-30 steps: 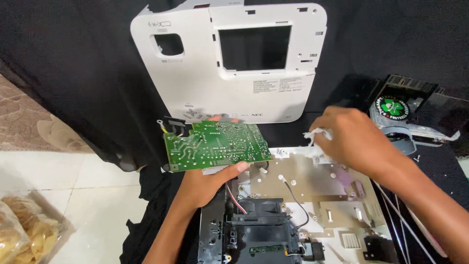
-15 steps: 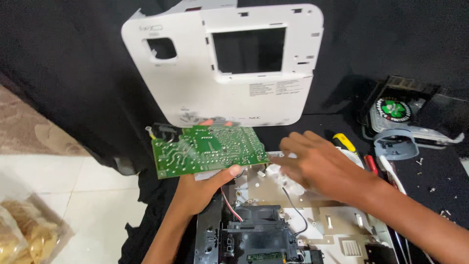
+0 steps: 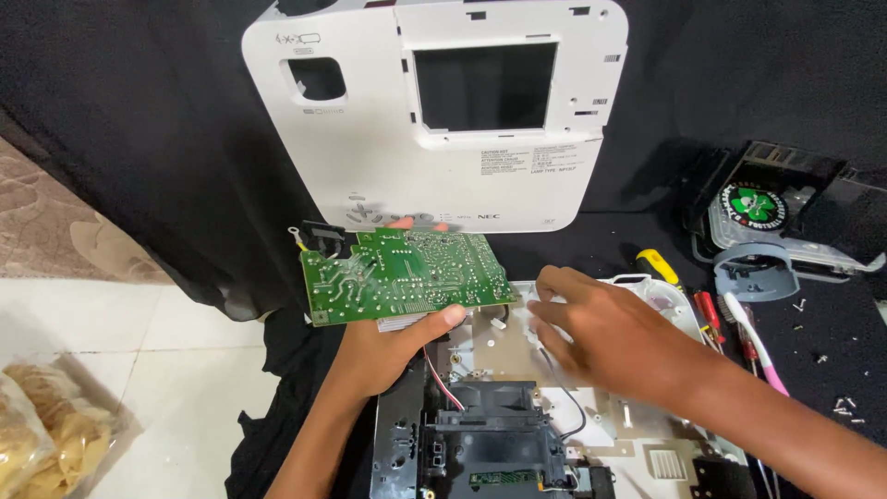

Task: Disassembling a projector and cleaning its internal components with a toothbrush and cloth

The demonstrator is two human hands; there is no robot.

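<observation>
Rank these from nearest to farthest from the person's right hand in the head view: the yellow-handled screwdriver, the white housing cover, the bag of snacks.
1. The yellow-handled screwdriver, just up and right of the right hand, on the black cloth.
2. The white housing cover, propped up behind, above the hand.
3. The bag of snacks, far left on the pale floor.

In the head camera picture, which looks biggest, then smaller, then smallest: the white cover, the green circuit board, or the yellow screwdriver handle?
1. White cover, biggest.
2. Green circuit board, in the left hand.
3. Yellow screwdriver handle, smallest.
</observation>
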